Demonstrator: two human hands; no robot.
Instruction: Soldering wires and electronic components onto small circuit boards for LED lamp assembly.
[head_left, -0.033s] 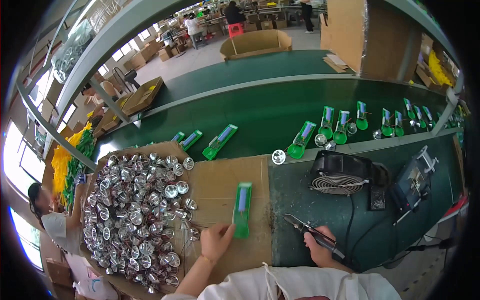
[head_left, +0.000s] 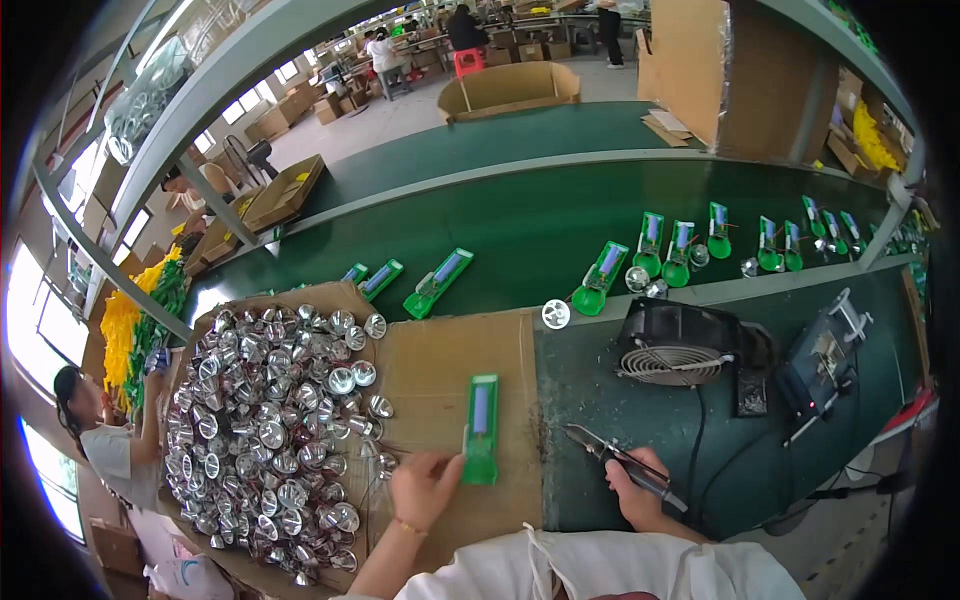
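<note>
My left hand (head_left: pixel 426 487) pinches the lower left edge of a green plastic housing (head_left: pixel 481 450), between thumb and fingers. The housing stands lengthwise over brown cardboard (head_left: pixel 420 350) and has a pale purple cylinder (head_left: pixel 481 410) in its upper part. To the right, my right hand (head_left: pixel 640 488) is wrapped round a black-handled tool (head_left: pixel 650 477) with a long, pointed metal tip aimed up and left; its exact kind is unclear. Left of my left hand, a big heap of shiny silver reflector cups (head_left: pixel 270 435) with thin wires lies in a cardboard tray.
A black fan (head_left: pixel 675 345) with a wire grille and a dark metal device (head_left: pixel 825 360) with cords stand on the right. Several green housings (head_left: pixel 600 280) and loose reflector cups (head_left: pixel 556 314) lie along the green belt (head_left: pixel 520 215). A person (head_left: pixel 105 430) works at far left.
The green housing and my left hand have shifted slightly toward me and to the left. My right hand with its tool has hardly moved.
</note>
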